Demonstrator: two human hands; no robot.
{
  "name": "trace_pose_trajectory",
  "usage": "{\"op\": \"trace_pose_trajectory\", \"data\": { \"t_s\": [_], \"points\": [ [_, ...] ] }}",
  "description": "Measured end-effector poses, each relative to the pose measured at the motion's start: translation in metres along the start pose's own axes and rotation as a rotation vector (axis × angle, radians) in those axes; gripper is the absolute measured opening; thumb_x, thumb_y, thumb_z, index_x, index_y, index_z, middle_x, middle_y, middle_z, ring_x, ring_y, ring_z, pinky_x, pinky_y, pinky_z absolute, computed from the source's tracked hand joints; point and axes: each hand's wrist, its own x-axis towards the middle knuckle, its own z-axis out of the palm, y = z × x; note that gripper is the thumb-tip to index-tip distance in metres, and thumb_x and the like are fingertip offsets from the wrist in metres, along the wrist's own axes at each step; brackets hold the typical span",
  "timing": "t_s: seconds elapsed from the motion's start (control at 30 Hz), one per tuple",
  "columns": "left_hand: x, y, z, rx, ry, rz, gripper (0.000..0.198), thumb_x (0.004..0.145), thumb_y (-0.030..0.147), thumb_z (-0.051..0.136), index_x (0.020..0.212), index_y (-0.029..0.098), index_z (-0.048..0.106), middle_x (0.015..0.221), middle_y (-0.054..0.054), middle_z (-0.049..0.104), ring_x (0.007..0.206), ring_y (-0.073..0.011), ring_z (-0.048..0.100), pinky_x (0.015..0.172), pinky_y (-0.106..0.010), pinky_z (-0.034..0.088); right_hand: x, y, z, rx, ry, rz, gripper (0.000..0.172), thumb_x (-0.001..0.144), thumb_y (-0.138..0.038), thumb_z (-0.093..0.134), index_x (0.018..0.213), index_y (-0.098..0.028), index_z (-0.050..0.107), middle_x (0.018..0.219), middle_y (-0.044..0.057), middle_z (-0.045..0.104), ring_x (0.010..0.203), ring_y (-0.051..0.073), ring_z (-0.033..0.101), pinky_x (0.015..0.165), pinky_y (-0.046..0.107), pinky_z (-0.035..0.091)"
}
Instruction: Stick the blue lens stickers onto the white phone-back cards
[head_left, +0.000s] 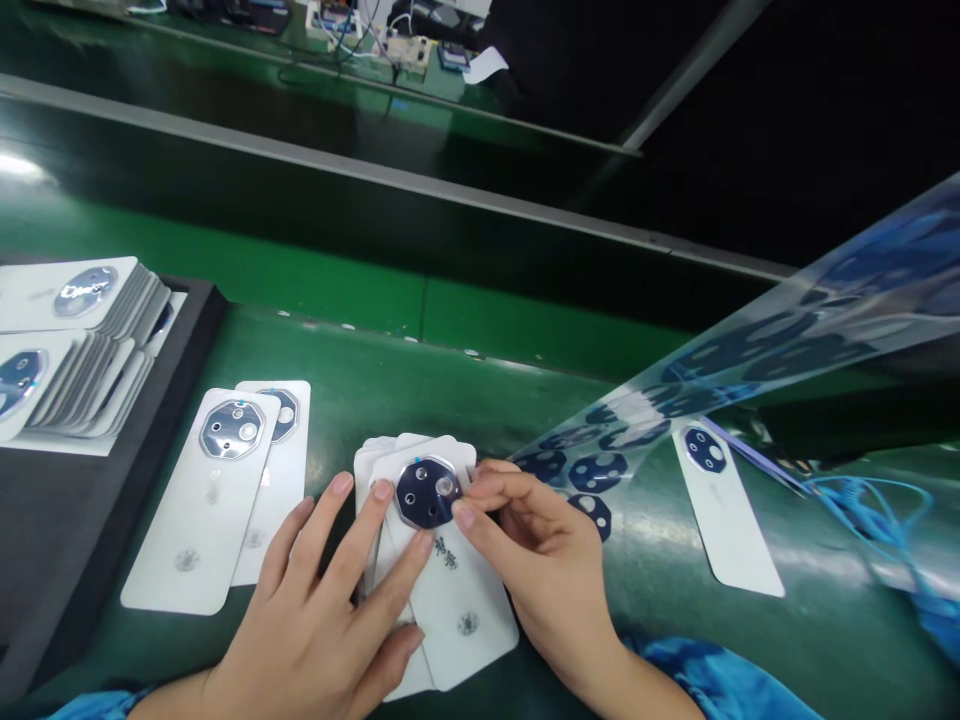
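Note:
A small pile of white, phone-shaped panels (459, 640) lies on the green work surface in front of me. On the top panel is a dark, shiny octagonal camera-cover sticker (421, 500) with several round holes. My left hand (330, 600) rests on the pile, its fingers spread and fingertips around the sticker's left and lower sides. With thumb and forefinger, my right hand (547, 560) pinches the sticker's right edge. Beside that hand, a clear film strip (750, 340) carrying more dark stickers slants up to the right.
Two panels overlap at the left; the front one (199, 510) has a silvery octagon. A black tray (97, 530) holds stacked panels (127, 300). At the right lie another panel (731, 520) and a blue cord (862, 500). A raised ledge (375, 185) runs behind.

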Motion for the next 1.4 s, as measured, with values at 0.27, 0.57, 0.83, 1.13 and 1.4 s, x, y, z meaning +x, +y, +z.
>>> {"op": "trace_pose_trajectory", "data": {
  "t_s": [0.27,0.57,0.83,1.13,1.4],
  "points": [
    [0.001,0.001,0.000,0.003,0.004,-0.009,0.047,0.095,0.044,0.060,0.140,0.028,0.062,0.154,-0.016,0.046,0.145,-0.0426,0.034,0.114,-0.050,0.025,0.000,0.002,0.001,-0.013,0.005,-0.012,0.010,0.075,-0.018,0.080,0.077,-0.025,0.074,0.080,0.000,0.069,0.089,0.016,0.065,0.080,0.027,0.054],
    [0.001,0.000,-0.001,-0.009,-0.009,-0.011,0.046,0.096,0.044,0.059,0.139,0.029,0.062,0.155,-0.015,0.045,0.148,-0.0425,0.030,0.115,-0.051,0.024,-0.001,0.003,-0.001,-0.064,-0.005,-0.011,0.008,0.077,-0.020,0.079,0.079,-0.024,0.072,0.082,0.001,0.069,0.092,0.019,0.066,0.081,0.030,0.054],
    [0.000,0.001,-0.002,-0.004,-0.021,-0.021,0.044,0.097,0.044,0.057,0.139,0.029,0.062,0.155,-0.015,0.045,0.147,-0.0431,0.033,0.113,-0.052,0.027,-0.002,0.003,0.000,-0.363,-0.025,-0.315,0.012,0.084,-0.016,0.074,0.089,-0.025,0.067,0.083,0.001,0.069,0.091,0.021,0.067,0.077,0.035,0.057],
    [-0.001,0.000,-0.002,0.000,0.005,0.020,0.046,0.097,0.041,0.057,0.141,0.026,0.060,0.157,-0.016,0.043,0.144,-0.0455,0.034,0.110,-0.054,0.030,0.000,-0.002,-0.002,-0.919,0.076,-0.772,0.032,0.082,-0.030,0.079,0.103,-0.023,0.056,0.092,0.008,0.061,0.094,0.028,0.056,0.102,0.057,0.043],
    [-0.002,0.000,-0.001,0.025,0.007,0.026,0.042,0.098,0.037,0.054,0.138,0.027,0.061,0.156,-0.018,0.042,0.144,-0.0467,0.035,0.104,-0.060,0.037,0.016,0.003,0.004,-0.770,-0.041,-0.481,0.013,0.098,-0.034,0.057,0.101,-0.021,0.059,0.088,0.005,0.063,0.089,0.024,0.056,0.086,0.043,0.040]
  ]
}}
